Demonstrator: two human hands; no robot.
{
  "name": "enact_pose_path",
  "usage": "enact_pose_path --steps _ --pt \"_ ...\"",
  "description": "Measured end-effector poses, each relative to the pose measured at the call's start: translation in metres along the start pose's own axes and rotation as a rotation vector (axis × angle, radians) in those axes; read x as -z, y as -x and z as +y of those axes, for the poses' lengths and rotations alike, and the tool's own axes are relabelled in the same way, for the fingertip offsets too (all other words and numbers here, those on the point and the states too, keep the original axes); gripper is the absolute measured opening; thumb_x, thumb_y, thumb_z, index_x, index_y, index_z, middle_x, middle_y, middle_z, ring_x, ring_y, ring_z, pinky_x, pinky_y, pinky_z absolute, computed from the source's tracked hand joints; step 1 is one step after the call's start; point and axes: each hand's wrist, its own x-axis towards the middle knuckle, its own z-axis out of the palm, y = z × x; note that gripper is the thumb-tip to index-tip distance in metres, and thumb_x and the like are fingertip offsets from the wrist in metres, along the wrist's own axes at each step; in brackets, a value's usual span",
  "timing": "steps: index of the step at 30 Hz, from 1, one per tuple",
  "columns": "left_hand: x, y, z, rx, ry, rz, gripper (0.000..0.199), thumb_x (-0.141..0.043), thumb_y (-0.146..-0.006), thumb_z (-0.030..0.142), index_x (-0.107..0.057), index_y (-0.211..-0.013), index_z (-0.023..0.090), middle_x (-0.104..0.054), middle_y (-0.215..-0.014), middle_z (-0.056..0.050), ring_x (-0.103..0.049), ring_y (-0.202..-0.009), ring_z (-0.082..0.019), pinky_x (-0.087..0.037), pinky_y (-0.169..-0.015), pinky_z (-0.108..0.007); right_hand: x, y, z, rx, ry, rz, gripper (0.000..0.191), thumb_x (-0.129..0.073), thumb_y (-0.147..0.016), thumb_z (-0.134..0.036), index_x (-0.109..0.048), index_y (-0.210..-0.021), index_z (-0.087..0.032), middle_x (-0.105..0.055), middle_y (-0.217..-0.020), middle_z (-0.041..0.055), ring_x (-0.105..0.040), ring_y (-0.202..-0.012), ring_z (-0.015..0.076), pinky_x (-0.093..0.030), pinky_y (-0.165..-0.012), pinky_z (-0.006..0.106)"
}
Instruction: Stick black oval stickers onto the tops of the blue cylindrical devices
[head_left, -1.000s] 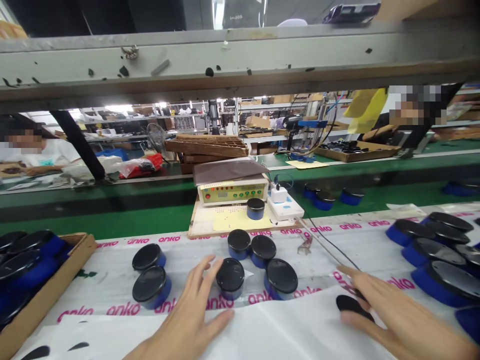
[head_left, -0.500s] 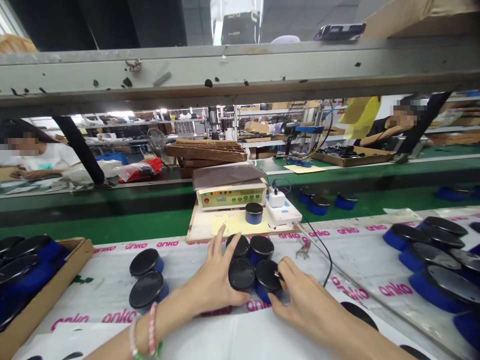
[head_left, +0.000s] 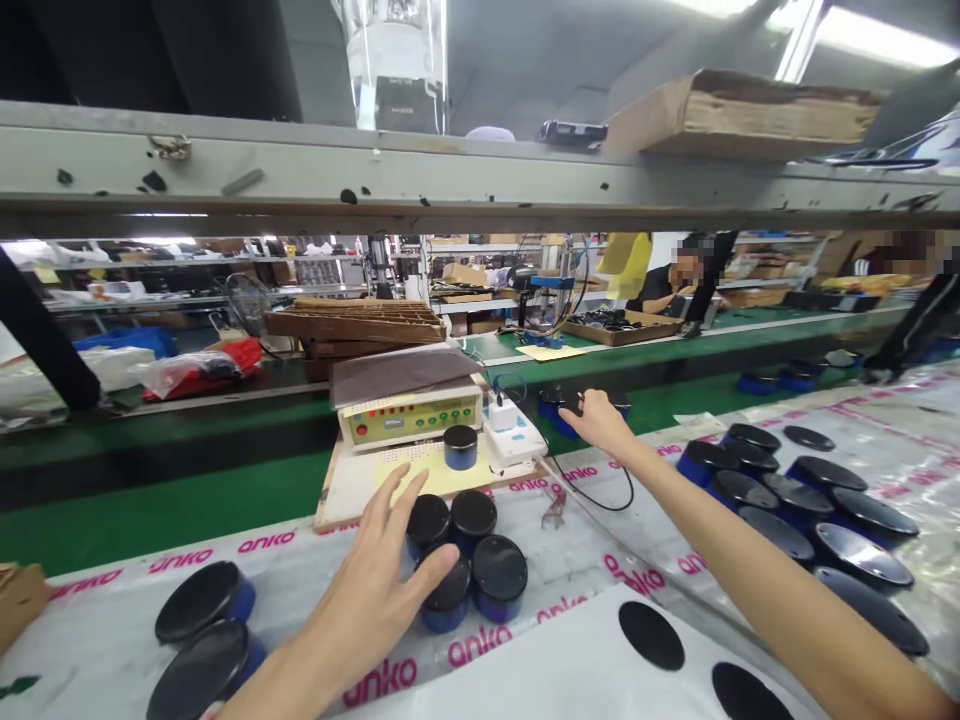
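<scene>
My left hand (head_left: 379, 565) is open, fingers spread, along the left side of a cluster of round black-topped blue pieces (head_left: 500, 570). Its thumb reaches over the near-left piece (head_left: 448, 590). Stretched forward past the white power strip (head_left: 516, 440), my right hand (head_left: 602, 425) is over the green belt, beside some more blue round pieces (head_left: 551, 402). Its fingers are pinched together, with a small dark tip showing at them that is too small to name. One similar piece (head_left: 460, 448) stands on the board in front of a control box (head_left: 409, 415) with lit indicators.
Two round pieces (head_left: 202, 600) lie at the left, and a larger group (head_left: 772, 490) is at the right. A white sheet with black discs (head_left: 651, 634) lies in front. A black cable (head_left: 600, 503) loops across the table. Overhead runs a shelf beam (head_left: 450, 180). A person (head_left: 660, 285) sits beyond the belt.
My right hand has left the cluster and moved forward and right to the belt. My left hand stays beside the cluster, fingers spread. The view has turned to the right.
</scene>
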Motion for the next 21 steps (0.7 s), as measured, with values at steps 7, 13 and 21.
enact_pose_path --steps 7,13,21 --pt "-0.004 -0.008 0.033 0.169 0.631 -0.025 0.038 -0.049 -0.089 0.048 -0.057 -0.116 0.023 -0.052 -0.126 -0.009 -0.046 -0.119 -0.025 -0.045 -0.095 -0.037 0.0 -0.018 0.01 0.005 -0.134 0.062 0.03 -0.058 -0.088 -0.035 -0.056 -0.11 -0.015 -0.059 -0.105 0.0068 -0.06 -0.089 0.0191 -0.05 -0.077 0.039" --pt "-0.013 -0.016 0.068 0.495 1.495 -0.405 0.051 -0.037 -0.093 0.053 -0.056 -0.121 0.014 -0.058 -0.117 -0.015 -0.065 -0.089 -0.023 -0.054 -0.075 -0.035 0.061 0.091 -0.029 0.394 -0.404 -0.156 0.059 -0.061 -0.073 -0.063 -0.05 -0.118 -0.026 -0.062 -0.096 0.001 -0.063 -0.083 0.0192 -0.052 -0.068 0.028" --pt "-0.015 -0.001 0.065 0.525 1.657 -0.696 0.06 -0.048 -0.087 0.058 -0.063 -0.112 0.005 -0.069 -0.095 -0.016 -0.069 -0.081 -0.025 -0.054 -0.076 -0.034 0.065 0.207 -0.045 0.676 -0.205 0.119 0.025 -0.045 -0.092 -0.032 -0.048 -0.116 -0.025 -0.069 -0.088 0.0043 -0.067 -0.07 0.0178 -0.053 -0.054 0.022"
